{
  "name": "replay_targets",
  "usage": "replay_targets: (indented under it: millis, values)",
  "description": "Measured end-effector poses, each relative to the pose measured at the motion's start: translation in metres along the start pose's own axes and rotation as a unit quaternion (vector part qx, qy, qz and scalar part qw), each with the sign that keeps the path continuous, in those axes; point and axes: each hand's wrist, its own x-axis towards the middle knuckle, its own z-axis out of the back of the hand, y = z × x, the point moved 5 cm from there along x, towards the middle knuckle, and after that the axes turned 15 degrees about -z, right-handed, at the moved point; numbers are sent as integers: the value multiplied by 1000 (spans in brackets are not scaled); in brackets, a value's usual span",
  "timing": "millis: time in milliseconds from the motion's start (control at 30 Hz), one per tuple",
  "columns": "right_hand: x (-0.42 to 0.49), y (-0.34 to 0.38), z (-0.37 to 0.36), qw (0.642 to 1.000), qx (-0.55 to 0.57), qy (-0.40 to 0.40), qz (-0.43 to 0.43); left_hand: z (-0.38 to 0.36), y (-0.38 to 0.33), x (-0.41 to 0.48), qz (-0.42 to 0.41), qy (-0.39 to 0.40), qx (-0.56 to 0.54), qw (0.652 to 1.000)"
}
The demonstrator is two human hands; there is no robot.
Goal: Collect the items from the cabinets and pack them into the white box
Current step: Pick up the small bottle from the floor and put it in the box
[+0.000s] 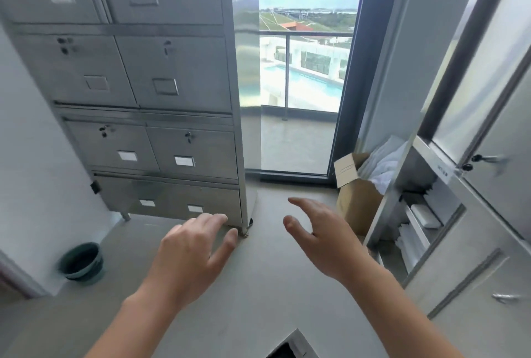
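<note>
6 o'clock, bottom edge: white box corner, contents hidden | left hand, right hand: fingers spread, holding nothing | progress: likely early, nothing carried | 3 o'clock: open cabinet, white items on its shelves, steel edge near right hand | 11 o'clock: drawer cabinet, drawers closed | floor between stands free

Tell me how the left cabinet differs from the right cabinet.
The left cabinet has every visible front shut; the right cabinet has an open compartment showing white packs stacked inside. The left cabinet's face is a grid of small fronts with label holders; the right cabinet has larger door panels. Both are grey metal with keys in their locks.
</note>
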Motion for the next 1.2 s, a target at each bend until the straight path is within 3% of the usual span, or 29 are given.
replay_targets:
  millis: [333,700,933,1200]
  values:
    - [-24,103,-44,994,11,28,103,83,52,-79,94,-59,37,993]
    - [-44,256,-129,944,25,163,285,148,79,-191,264,-113,124,950]
    - [-34,243,-120,930,24,195,312,142,48,-187,308,-122,147,932]
    - [19,172,-67,966,33,138,217,99,26,-109,230,-94,93,964]
